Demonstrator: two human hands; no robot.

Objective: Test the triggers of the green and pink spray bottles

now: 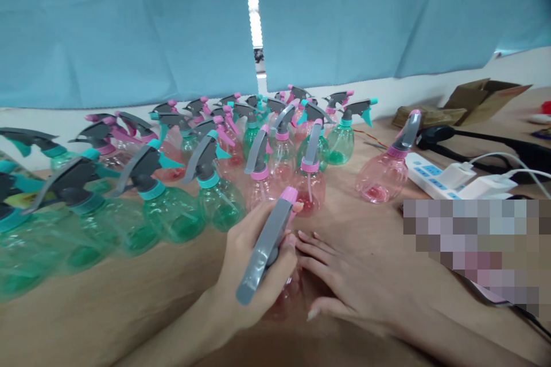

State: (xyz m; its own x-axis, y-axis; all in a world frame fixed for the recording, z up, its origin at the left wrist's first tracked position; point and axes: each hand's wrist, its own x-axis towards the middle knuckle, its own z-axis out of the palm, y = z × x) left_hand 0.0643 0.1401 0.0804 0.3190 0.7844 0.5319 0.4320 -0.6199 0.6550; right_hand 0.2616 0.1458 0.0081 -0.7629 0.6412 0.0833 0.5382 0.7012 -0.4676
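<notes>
My left hand (253, 258) is wrapped round the neck and trigger of a pink spray bottle (286, 298), whose grey sprayer head points away from me with its pink nozzle at the far end. Most of the bottle's body is hidden below that hand. My right hand (340, 275) lies low over the table just right of the bottle, fingers stretched out and apart; whether it touches the bottle I cannot tell. Straight ahead stand a pink-collared spray bottle (310, 189) and another pink one (259, 183). A green spray bottle (221, 203) is to their left.
Several more green and pink spray bottles crowd the table (129, 304) to the left and back. One pink spray bottle (383, 175) stands apart at right, beside a white power strip (434, 178) with plugs and cables. Behind are a cardboard box (486, 100) and a blue curtain (344, 17).
</notes>
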